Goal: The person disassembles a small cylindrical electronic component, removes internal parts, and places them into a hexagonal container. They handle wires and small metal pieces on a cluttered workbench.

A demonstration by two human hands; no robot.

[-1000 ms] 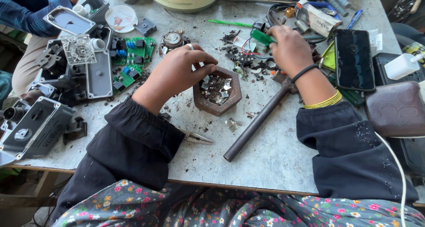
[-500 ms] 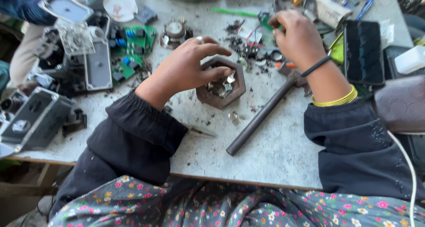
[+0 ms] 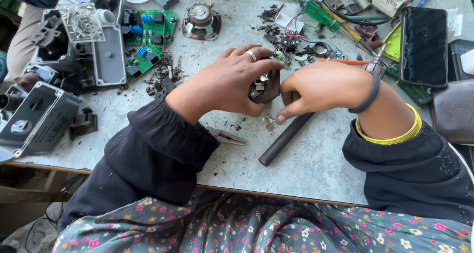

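Head view: the left hand [image 3: 227,82] now cups the brown hexagonal dish [image 3: 266,86] of metal scraps mid-table, and the right hand [image 3: 323,85] has come across, fingertips pinching at its rim beside the dark rod [image 3: 286,138].

Your counter [image 3: 316,169] is a pale, speckled slab with a wooden front edge, dusted with dark crumbs and scraps. To your left lie grey plastic housings [image 3: 34,119], green circuit boards [image 3: 148,40] and a small round speaker [image 3: 201,21]; near the front edge rest a pair of pliers [image 3: 227,137] and a dark metal rod [image 3: 286,138]. To your right you have a green-handled screwdriver [image 3: 321,13], a tangle of wires and small parts [image 3: 296,40], a black phone [image 3: 423,45] and a brown wallet [image 3: 454,112].
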